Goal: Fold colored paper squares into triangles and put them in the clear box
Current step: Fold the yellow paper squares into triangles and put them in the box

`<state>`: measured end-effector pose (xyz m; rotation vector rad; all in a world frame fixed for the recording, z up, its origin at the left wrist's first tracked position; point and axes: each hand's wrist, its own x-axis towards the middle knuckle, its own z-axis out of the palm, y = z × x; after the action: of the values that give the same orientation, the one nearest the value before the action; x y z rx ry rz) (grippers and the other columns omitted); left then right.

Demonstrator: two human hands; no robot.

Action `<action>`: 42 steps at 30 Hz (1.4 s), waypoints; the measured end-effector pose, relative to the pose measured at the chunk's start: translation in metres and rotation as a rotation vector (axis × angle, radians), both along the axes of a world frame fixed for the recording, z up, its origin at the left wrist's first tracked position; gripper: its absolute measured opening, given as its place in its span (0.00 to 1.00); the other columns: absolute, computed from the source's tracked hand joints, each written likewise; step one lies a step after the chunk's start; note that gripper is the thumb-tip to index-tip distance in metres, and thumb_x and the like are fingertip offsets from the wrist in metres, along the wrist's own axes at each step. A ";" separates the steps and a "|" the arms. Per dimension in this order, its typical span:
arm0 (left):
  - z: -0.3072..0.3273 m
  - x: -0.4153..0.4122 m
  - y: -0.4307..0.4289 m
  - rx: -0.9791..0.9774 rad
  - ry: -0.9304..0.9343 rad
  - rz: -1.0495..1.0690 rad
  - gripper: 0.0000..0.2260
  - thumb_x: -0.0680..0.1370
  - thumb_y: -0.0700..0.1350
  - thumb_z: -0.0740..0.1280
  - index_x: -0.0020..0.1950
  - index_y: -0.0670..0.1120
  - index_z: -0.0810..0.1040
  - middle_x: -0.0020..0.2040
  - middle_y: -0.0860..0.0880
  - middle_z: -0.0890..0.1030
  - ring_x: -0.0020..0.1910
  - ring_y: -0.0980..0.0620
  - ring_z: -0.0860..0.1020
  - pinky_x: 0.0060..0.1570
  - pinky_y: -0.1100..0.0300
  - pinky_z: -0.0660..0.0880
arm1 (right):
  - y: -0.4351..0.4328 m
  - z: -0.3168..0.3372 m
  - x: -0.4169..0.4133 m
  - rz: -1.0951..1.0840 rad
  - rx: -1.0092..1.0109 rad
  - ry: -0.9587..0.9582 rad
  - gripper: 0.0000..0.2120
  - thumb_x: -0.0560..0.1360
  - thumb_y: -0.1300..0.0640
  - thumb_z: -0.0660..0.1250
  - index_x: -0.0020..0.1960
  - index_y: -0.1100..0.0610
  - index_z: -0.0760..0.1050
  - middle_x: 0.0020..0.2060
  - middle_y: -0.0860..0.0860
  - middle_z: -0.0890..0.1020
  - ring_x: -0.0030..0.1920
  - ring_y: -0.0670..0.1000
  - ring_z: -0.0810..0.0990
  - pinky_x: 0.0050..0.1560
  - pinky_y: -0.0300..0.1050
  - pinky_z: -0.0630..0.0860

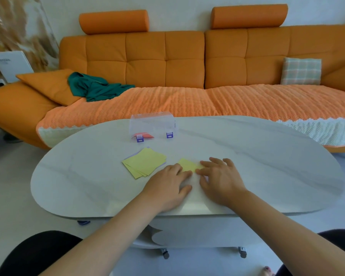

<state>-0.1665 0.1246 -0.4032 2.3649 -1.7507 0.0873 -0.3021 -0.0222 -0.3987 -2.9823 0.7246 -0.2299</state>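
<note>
Near the oval, marble-patterned table's (267, 156) front edge, the left hand (167, 182) and right hand (220, 180) lay flat with straight fingers, gripping nothing and pressing a thin yellow paper sheet (186, 164). A fanned stack of yellow squares (144, 165) lay just left. By the far edge stood the clear plastic box (151, 123), with a red folded triangle (144, 135) at its front-left latch.
</note>
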 end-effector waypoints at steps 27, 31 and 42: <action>0.019 0.054 -0.026 -0.180 0.148 -0.187 0.10 0.80 0.49 0.67 0.57 0.49 0.84 0.50 0.53 0.85 0.51 0.51 0.78 0.53 0.56 0.74 | -0.030 0.017 0.022 0.213 0.179 -0.154 0.16 0.76 0.46 0.69 0.63 0.47 0.77 0.59 0.44 0.80 0.57 0.48 0.77 0.60 0.47 0.73; 0.021 0.057 -0.030 -0.230 0.171 -0.182 0.07 0.79 0.43 0.66 0.50 0.47 0.85 0.43 0.51 0.84 0.44 0.50 0.80 0.45 0.52 0.76 | -0.034 0.020 0.036 0.226 0.305 -0.268 0.02 0.78 0.51 0.69 0.49 0.47 0.81 0.47 0.40 0.81 0.48 0.44 0.80 0.52 0.48 0.77; 0.044 0.056 -0.029 -0.366 0.446 0.024 0.05 0.75 0.51 0.71 0.39 0.55 0.83 0.36 0.61 0.82 0.33 0.62 0.77 0.34 0.61 0.73 | -0.024 0.044 0.056 0.108 0.711 -0.447 0.05 0.66 0.50 0.67 0.37 0.45 0.82 0.33 0.44 0.84 0.28 0.45 0.77 0.28 0.38 0.74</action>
<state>-0.1103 0.0952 -0.3590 1.9562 -1.3630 -0.1013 -0.2462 -0.0466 -0.3544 -2.1776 0.4585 -0.4902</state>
